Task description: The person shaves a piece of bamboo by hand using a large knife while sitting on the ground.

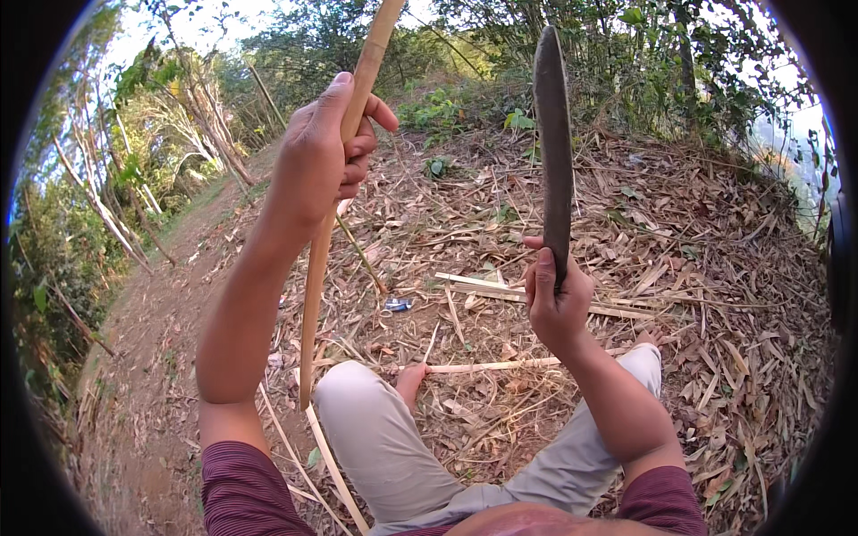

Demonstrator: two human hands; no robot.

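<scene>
My left hand point(323, 147), raised at the upper left, is closed round a long bamboo strip point(319, 286). The strip runs from the top edge of the view down to beside my left knee, and its upper end is out of sight. On the right, my right hand point(560, 297) grips the handle of a machete point(554, 143). Its dark, broad blade points upward, apart from the strip. My fingers cover most of the machete's handle.
Split bamboo strips point(487, 287) lie on the leaf-littered ground ahead, and another bamboo piece point(492, 365) lies across near my bare feet. More thin strips point(332, 464) lie beside my left leg. A small blue wrapper point(399, 305) sits among shavings. Bushes and trees stand behind.
</scene>
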